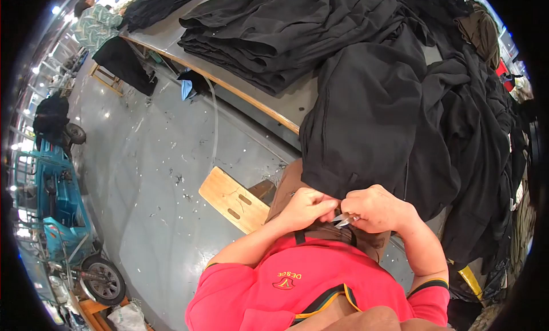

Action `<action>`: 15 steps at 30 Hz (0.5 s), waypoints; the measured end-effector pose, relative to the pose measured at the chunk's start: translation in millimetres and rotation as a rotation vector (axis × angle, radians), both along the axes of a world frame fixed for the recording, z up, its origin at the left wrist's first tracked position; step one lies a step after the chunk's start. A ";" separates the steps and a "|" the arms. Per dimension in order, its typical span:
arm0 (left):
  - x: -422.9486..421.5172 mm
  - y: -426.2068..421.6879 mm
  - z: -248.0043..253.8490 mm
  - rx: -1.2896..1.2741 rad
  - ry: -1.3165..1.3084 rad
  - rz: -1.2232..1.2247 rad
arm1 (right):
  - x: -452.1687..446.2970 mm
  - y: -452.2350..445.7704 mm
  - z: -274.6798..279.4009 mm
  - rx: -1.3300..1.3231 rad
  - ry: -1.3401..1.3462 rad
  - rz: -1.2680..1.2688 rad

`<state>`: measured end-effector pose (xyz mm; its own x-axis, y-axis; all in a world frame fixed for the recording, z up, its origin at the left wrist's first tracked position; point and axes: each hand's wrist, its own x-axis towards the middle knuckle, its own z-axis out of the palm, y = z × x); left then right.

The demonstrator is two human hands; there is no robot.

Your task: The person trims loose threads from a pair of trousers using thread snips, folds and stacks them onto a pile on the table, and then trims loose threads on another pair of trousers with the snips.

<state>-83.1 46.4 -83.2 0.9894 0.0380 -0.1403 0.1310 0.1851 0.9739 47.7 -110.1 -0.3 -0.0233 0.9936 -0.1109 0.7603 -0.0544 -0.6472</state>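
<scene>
A pair of black trousers (366, 113) with a belt loop near its edge hangs from the table toward my lap. My left hand (310, 208) is closed in a pinch at the edge of the trousers, thumb and forefinger together. Close beside it, my right hand (378, 208) is closed around small metal thread snips (344, 220). Their blades point toward the left fingertips. Exactly what lies between the left fingertips is partly hidden.
Piled black garments (274, 39) cover much of the table (286, 111). A wooden stool (231, 199) stands at my left. Across the floor (154, 176), strewn with scraps, are a teal wheeled cart (60, 188) and a person (97, 28) in a patterned top.
</scene>
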 end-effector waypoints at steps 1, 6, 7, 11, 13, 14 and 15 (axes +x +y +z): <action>-4.4 7.9 4.8 -0.003 -0.038 0.053 | 2.3 -0.4 0.3 -0.004 0.051 -0.038; 9.8 34.2 13.6 0.237 -0.386 0.593 | 9.1 15.1 2.6 0.370 0.073 -0.312; 21.9 40.7 20.6 0.540 -0.469 0.693 | 14.8 23.8 7.3 0.420 0.016 -0.407; 51.2 39.8 17.8 0.887 -0.618 0.616 | 52.2 66.8 6.5 0.511 -0.085 -0.541; 54.0 38.0 4.9 0.950 -0.626 0.614 | 64.8 79.8 -3.2 0.493 -0.107 -0.443; 54.0 36.4 -0.6 0.905 -0.608 0.651 | 70.7 83.7 -12.5 0.483 -0.156 -0.382; 53.6 35.7 -2.0 0.882 -0.601 0.673 | 74.7 87.3 -20.0 0.468 -0.202 -0.320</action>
